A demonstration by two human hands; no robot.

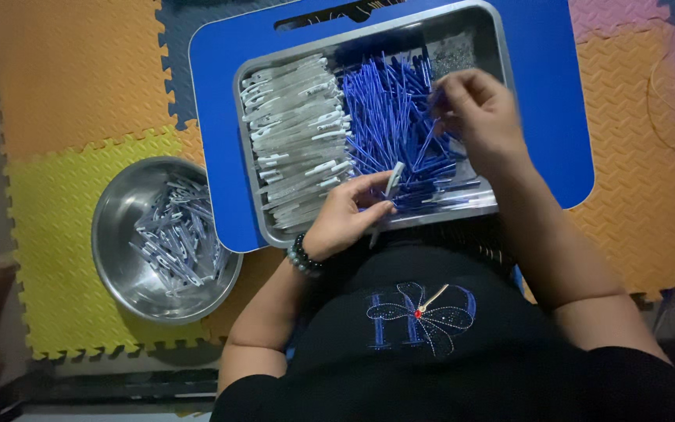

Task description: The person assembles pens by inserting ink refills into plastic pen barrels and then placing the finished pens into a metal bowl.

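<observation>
Nearest, the left hand (347, 215) pinches a clear pen barrel (392, 181) upright over the metal tray's (501, 47) front edge. Beyond it, the right hand (474, 109) closes its fingertips on a blue refill among the heap of blue refills (388, 117). Clear barrels (298, 133) fill the tray's left half. A steel bowl (119, 211) of assembled pens sits on the foam mat at left.

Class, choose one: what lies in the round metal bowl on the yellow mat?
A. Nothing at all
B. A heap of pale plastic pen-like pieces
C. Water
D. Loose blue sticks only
B: the round metal bowl on the yellow mat holds a heap of pale plastic pieces.
</observation>
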